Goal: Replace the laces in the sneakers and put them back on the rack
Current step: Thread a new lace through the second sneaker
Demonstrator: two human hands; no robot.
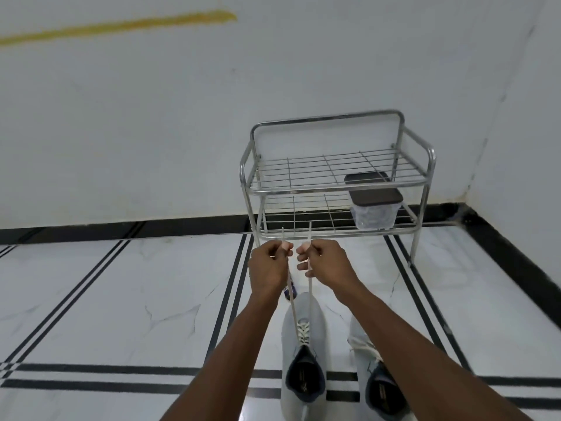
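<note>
The sneaker (pixel 302 354) sits on the floor below my wrists, toe pointing away, its lace (pixel 310 287) running up from the eyelets. My left hand (pixel 268 265) and right hand (pixel 326 262) each pinch one lace end, level and nearly touching. Beyond stands the rack (pixel 334 183).

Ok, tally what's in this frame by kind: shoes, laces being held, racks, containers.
Sneakers: 2, one being laced and one beside it
Lace ends held: 2, one in the left hand, one in the right hand
Metal rack: 1
Lidded container: 1
Total: 6
</note>
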